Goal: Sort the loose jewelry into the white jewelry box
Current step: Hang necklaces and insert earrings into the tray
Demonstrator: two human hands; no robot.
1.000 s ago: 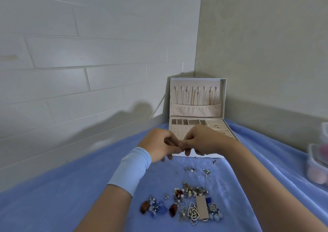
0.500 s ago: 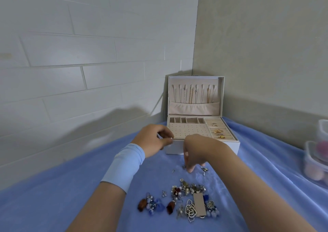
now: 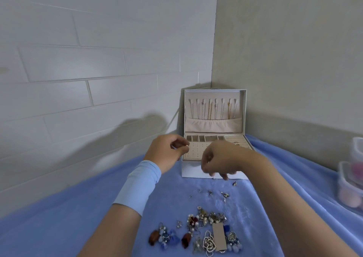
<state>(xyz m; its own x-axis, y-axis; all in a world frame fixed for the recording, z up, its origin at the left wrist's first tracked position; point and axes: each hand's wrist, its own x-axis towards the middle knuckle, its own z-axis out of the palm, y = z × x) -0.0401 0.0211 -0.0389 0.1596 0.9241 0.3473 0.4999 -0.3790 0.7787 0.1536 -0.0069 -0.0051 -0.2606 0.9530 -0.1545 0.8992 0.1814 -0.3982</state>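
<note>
Head view: thumb and forefinger of the left hand are pressed together, the other fingers curled, just over the left edge of the pierced panel in the box; whether anything is pinched cannot be told. The right hand is held before the box's front wall, fingers curled downward and blurred; its grip cannot be told either. The box is set open at the far corner of the blue-covered worktop, lid upright; chains are hung in the lid; rings are seen in its right-hand section. Small earrings are scattered just before the box; the main heap of jewelry is spread toward the near edge, a card among it. A blue band is worn on the left wrist; tubs are stacked at the right edge.
</note>
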